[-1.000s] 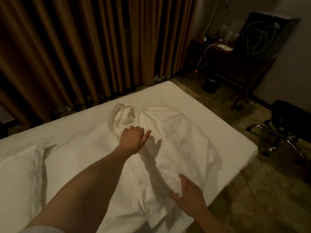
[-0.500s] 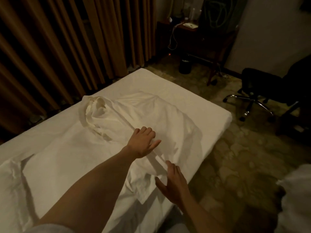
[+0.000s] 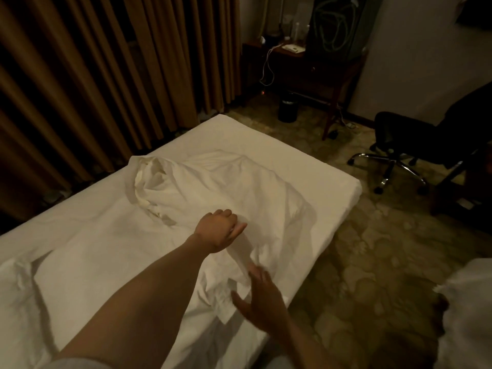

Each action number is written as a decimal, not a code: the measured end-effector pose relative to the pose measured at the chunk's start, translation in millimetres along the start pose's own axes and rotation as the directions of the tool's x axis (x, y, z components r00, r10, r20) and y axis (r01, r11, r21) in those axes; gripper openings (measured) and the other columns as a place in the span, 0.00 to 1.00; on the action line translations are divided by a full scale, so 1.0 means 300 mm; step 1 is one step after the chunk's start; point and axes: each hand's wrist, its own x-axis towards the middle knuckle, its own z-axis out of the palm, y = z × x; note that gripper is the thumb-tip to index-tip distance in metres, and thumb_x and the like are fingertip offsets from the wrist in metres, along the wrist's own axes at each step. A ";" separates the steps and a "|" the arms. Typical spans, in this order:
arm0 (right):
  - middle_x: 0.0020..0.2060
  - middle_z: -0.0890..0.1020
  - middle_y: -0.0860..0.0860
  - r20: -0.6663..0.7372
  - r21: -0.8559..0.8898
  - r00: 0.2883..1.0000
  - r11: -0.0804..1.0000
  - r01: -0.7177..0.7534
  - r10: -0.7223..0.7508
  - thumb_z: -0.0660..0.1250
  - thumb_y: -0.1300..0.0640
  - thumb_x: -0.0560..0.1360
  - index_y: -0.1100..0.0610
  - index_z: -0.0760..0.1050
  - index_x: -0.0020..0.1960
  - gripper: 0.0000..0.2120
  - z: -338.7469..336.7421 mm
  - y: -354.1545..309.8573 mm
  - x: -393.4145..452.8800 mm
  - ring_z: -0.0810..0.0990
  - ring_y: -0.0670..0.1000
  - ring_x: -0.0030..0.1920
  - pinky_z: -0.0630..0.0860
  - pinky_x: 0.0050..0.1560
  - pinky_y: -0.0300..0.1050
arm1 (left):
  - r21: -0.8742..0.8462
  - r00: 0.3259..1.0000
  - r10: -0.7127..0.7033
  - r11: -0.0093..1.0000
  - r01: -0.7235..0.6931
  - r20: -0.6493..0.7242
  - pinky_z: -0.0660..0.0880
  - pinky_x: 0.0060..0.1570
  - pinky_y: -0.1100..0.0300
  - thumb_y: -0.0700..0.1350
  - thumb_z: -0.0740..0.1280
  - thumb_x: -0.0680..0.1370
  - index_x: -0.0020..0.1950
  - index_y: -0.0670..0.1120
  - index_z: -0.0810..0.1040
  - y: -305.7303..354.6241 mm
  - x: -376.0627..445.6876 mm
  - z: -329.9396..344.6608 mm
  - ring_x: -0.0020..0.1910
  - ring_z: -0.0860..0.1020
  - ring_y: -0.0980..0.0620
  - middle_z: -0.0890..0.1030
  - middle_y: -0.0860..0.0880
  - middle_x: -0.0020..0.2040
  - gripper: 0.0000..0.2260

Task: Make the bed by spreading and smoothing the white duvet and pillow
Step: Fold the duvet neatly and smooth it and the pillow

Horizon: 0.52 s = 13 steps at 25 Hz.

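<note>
Head view: white duvet [image 3: 213,198] lies crumpled in a heap across the foot half of the bed [image 3: 332,179], bunched highest at its curtain-side corner. Left hand [image 3: 219,230] rests palm-down on the duvet, fingers curled into the fabric; a firm grip cannot be confirmed. Right hand [image 3: 262,298] is blurred, fingers spread, at the duvet's near edge, holding nothing visible. Brown curtains [image 3: 106,75] hang behind the bed; an office chair [image 3: 404,145] stands well apart on the floor.

Dim, warm yellowish light falls from above and behind the viewer; the duvet [image 3: 218,198] is brightest, corners toward 1 and 10 o'clock sink into dark. The right hand [image 3: 259,296] is motion-blurred, perhaps moving; wide-angle bending curves the edges
</note>
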 end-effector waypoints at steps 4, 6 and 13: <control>0.73 0.66 0.51 -0.022 -0.137 0.998 0.989 0.060 -0.063 0.53 0.24 0.75 0.53 0.55 0.79 0.44 -0.117 0.003 0.133 0.69 0.50 0.68 0.69 0.66 0.43 | 0.004 0.998 -0.049 0.999 0.049 -0.036 0.66 0.43 0.54 0.67 0.45 0.81 0.54 0.47 0.77 -0.051 -0.018 -0.007 0.52 0.77 0.46 0.78 0.48 0.52 0.30; 0.73 0.66 0.51 -0.036 -0.163 0.993 0.981 0.106 -0.113 0.54 0.26 0.75 0.53 0.55 0.79 0.43 -0.159 -0.010 0.179 0.69 0.50 0.68 0.68 0.66 0.43 | -0.017 0.994 -0.106 0.994 0.105 -0.030 0.68 0.45 0.54 0.64 0.50 0.83 0.56 0.47 0.77 -0.073 -0.019 -0.023 0.53 0.77 0.46 0.77 0.48 0.53 0.25; 0.81 0.46 0.49 0.110 -0.259 0.966 0.931 0.256 -0.234 0.54 0.21 0.71 0.47 0.39 0.82 0.51 -0.325 -0.074 0.458 0.46 0.52 0.80 0.53 0.78 0.56 | -0.156 0.855 -0.508 0.857 0.491 -0.105 0.71 0.59 0.44 0.72 0.51 0.78 0.69 0.48 0.69 -0.201 0.045 -0.141 0.65 0.70 0.44 0.70 0.47 0.68 0.33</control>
